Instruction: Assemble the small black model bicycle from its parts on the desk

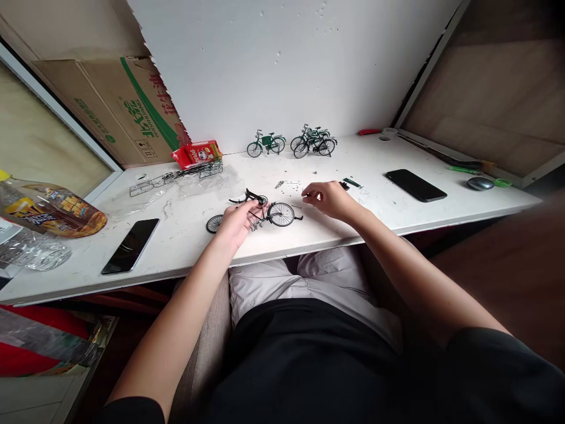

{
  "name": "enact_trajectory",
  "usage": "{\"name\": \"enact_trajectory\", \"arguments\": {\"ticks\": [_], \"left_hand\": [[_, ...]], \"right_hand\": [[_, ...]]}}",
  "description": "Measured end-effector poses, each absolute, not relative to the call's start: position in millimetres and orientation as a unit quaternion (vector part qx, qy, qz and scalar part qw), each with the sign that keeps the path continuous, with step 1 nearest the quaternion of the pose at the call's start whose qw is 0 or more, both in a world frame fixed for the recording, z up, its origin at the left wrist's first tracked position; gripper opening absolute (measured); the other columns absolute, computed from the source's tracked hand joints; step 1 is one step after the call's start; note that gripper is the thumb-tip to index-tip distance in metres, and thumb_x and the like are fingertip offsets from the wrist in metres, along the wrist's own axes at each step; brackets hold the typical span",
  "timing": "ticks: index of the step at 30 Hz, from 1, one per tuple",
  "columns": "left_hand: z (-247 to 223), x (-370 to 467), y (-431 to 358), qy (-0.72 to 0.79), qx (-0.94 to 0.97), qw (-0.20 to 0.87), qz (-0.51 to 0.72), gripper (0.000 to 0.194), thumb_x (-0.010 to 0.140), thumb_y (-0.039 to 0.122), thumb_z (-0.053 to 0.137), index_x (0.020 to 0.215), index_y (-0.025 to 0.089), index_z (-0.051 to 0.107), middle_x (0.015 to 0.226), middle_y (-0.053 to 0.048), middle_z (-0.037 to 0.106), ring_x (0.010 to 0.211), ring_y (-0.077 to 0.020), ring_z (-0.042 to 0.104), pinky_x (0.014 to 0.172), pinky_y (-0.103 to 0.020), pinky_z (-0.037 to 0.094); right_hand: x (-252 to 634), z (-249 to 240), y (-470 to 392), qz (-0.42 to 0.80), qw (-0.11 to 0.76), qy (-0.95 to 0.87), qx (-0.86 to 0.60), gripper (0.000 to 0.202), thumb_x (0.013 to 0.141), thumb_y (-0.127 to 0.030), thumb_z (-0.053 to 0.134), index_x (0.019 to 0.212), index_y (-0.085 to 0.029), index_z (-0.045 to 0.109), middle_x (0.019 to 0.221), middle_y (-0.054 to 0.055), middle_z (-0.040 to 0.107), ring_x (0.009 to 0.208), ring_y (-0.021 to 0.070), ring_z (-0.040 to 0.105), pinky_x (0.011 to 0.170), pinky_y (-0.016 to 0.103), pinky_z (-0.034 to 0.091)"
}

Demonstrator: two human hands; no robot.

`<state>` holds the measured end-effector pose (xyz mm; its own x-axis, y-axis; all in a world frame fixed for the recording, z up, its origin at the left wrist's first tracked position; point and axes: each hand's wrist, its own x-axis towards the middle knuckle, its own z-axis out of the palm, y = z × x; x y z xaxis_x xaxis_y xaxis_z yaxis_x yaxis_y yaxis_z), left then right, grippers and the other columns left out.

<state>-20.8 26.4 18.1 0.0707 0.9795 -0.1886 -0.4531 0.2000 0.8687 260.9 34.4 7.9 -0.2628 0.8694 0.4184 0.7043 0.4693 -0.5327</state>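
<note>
My left hand (238, 222) is closed around a black miniature bicycle (281, 214), which it holds low over the front part of the white table. One wheel shows on each side of the hand; part of the frame is hidden behind my fingers. To the right, my right hand (329, 199) has thumb and fingertips pinched together above the table, and whatever lies between them is too small to name. Tiny loose parts (280, 184) are scattered just beyond both hands. Beside the right hand lies a small dark green piece (352, 182).
Several assembled miniature bicycles (266, 143) stand at the back by the white board. A red packet (198, 154), a black parts frame (154, 184) and clear plastic lie left. Phones (130, 246) rest on both sides; bottles (53, 206) are far left, a mouse (480, 184) far right.
</note>
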Motion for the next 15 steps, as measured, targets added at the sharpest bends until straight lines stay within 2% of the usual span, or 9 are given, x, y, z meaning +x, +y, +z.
{"name": "enact_trajectory", "arguments": {"ticks": [3,5,8,10,12,15], "left_hand": [[21,-29,33,0.411,0.326,0.646,0.555,0.006,0.084,0.003,0.074,0.081,0.008,0.074,0.080,-0.012,0.080,0.078,-0.0176,0.079,0.087,-0.029,0.062],[21,-32,35,0.410,0.325,0.643,0.560,0.006,0.083,0.003,0.074,0.080,0.008,0.074,0.079,-0.011,0.079,0.078,-0.0176,0.079,0.087,-0.028,0.061],[20,-33,37,0.411,0.319,0.641,0.564,0.007,0.081,0.003,0.077,0.079,0.009,0.073,0.076,-0.010,0.078,0.077,-0.0181,0.079,0.086,-0.028,0.061],[18,-34,38,0.410,0.321,0.642,0.563,0.008,0.080,0.003,0.077,0.080,0.009,0.073,0.076,-0.010,0.078,0.077,-0.0179,0.079,0.085,-0.028,0.061],[17,-34,38,0.407,0.326,0.645,0.559,0.006,0.081,0.004,0.076,0.081,0.009,0.073,0.078,-0.010,0.079,0.077,-0.0175,0.079,0.084,-0.028,0.062],[16,-34,38,0.406,0.331,0.648,0.553,0.004,0.083,0.003,0.074,0.082,0.007,0.074,0.080,-0.011,0.079,0.076,-0.0166,0.078,0.085,-0.028,0.062]], "right_hand": [[261,1,38,0.086,0.339,-0.815,-0.462,0.015,0.091,-0.022,0.074,0.102,-0.020,0.084,0.096,0.010,0.081,0.087,0.0251,0.071,0.082,0.042,0.056],[261,2,39,0.065,0.359,-0.822,-0.437,0.016,0.093,-0.028,0.074,0.102,-0.021,0.085,0.099,0.011,0.080,0.094,0.0275,0.068,0.087,0.045,0.055],[263,11,36,0.081,0.346,-0.838,-0.414,0.018,0.094,-0.040,0.079,0.095,-0.024,0.086,0.092,0.010,0.077,0.090,0.0273,0.063,0.090,0.047,0.053],[264,16,33,0.122,0.299,-0.855,-0.405,0.019,0.088,-0.045,0.086,0.093,-0.027,0.088,0.087,0.009,0.076,0.089,0.0274,0.062,0.087,0.045,0.052],[263,19,30,0.154,0.259,-0.867,-0.397,0.019,0.082,-0.044,0.092,0.093,-0.029,0.088,0.085,0.008,0.076,0.091,0.0281,0.063,0.083,0.043,0.052],[259,17,27,0.177,0.257,-0.867,-0.389,0.009,0.083,-0.034,0.090,0.091,-0.030,0.088,0.087,0.007,0.078,0.092,0.0277,0.065,0.086,0.044,0.053]]}}
